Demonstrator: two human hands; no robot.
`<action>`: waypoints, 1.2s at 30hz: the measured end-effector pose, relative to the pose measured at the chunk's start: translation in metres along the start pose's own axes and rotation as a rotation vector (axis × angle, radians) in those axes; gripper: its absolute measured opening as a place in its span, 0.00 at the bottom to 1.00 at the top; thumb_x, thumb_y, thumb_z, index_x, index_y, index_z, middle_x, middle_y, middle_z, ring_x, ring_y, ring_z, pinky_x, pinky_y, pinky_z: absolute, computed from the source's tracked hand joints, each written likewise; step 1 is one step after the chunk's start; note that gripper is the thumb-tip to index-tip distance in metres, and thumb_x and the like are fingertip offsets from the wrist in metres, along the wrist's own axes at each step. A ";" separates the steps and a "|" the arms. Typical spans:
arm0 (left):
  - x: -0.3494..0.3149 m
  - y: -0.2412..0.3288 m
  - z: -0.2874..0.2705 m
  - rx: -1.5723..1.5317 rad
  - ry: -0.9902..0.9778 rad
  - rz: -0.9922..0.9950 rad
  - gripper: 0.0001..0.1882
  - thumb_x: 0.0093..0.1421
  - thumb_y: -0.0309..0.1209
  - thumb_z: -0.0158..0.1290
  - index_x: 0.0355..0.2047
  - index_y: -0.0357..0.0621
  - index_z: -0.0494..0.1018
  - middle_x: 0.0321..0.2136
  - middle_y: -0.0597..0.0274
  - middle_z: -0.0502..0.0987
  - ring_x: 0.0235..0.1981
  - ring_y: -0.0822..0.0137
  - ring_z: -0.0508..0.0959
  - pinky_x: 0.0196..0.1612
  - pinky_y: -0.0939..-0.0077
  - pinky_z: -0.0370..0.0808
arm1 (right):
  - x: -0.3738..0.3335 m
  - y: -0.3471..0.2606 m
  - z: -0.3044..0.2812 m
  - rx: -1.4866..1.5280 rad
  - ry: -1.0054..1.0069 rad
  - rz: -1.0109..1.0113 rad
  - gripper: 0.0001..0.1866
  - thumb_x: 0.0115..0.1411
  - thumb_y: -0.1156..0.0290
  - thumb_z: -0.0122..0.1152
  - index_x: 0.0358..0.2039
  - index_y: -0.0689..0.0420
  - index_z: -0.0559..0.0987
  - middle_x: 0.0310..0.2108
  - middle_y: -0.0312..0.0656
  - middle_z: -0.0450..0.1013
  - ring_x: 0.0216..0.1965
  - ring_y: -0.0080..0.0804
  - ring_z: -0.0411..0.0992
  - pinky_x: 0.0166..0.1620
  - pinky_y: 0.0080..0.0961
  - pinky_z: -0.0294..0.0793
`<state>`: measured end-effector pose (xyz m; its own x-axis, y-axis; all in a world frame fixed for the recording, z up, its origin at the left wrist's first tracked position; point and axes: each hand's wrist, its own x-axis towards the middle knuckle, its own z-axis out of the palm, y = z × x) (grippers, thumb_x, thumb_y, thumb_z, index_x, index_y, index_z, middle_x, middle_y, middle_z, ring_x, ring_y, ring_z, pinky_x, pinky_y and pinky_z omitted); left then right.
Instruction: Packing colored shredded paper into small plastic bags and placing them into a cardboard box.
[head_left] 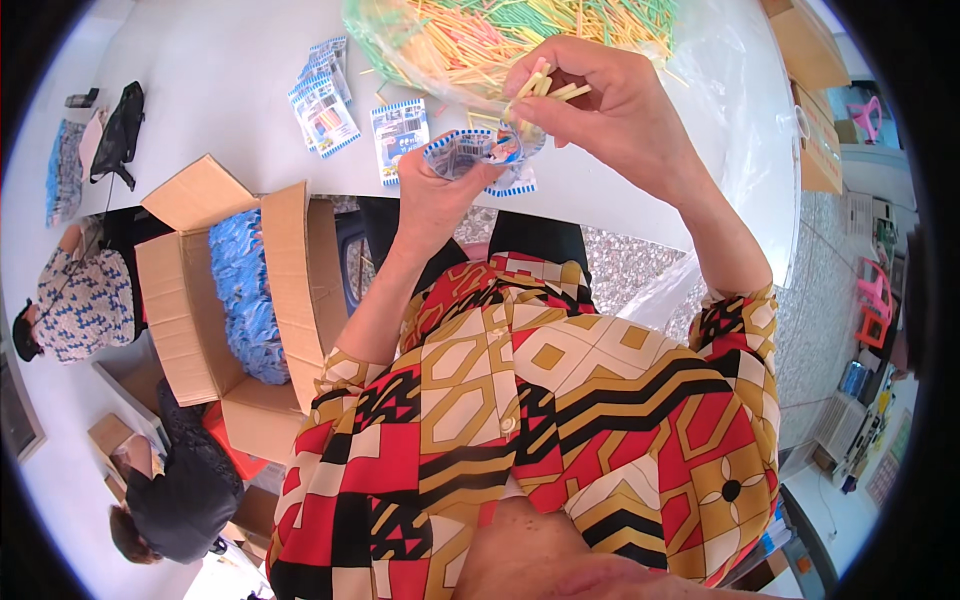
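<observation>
Lying flat on the white table (210, 90): several printed blue-edged packets (325, 95). Standing open beside the table: a cardboard box (215, 310) holding a blue stack (245, 300). Resting at the table's far left: a black bag (118, 130). Working nearby at left: two other people (85, 300). Stacking at right: more cardboard boxes (815, 120).

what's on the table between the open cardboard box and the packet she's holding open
In the head view, several flat blue-and-white printed packets lie on the white table between the cardboard box and the open packet in the left hand.
</observation>
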<state>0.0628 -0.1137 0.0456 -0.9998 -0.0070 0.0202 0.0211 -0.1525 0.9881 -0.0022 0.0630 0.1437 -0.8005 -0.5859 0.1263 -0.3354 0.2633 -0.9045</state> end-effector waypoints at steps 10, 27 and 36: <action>0.004 0.002 0.006 -0.158 0.031 0.001 0.11 0.53 0.24 0.59 0.38 0.36 0.75 0.31 0.65 0.78 0.30 0.79 0.75 0.34 0.83 0.74 | -0.004 0.012 0.000 -0.090 0.030 -0.174 0.04 0.55 0.79 0.58 0.33 0.60 0.75 0.32 0.33 0.71 0.31 0.15 0.70 0.34 0.13 0.71; 0.018 0.002 0.010 0.159 -0.001 0.139 0.09 0.56 0.27 0.57 0.37 0.36 0.77 0.25 0.69 0.77 0.26 0.83 0.70 0.31 0.86 0.69 | 0.011 0.011 -0.015 -0.032 -0.047 0.039 0.11 0.61 0.65 0.53 0.40 0.57 0.76 0.26 0.30 0.71 0.22 0.12 0.61 0.25 0.12 0.60; 0.028 0.005 0.010 0.050 0.020 0.168 0.10 0.56 0.29 0.57 0.35 0.35 0.77 0.26 0.70 0.77 0.27 0.82 0.69 0.30 0.86 0.67 | 0.014 0.048 -0.025 0.401 0.021 0.080 0.22 0.66 0.60 0.38 0.50 0.61 0.72 0.18 0.29 0.59 0.20 0.14 0.55 0.22 0.12 0.54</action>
<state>0.0347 -0.1047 0.0524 -0.9819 -0.0484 0.1833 0.1873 -0.0981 0.9774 -0.0418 0.0865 0.1118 -0.8276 -0.5588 0.0532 -0.0545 -0.0143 -0.9984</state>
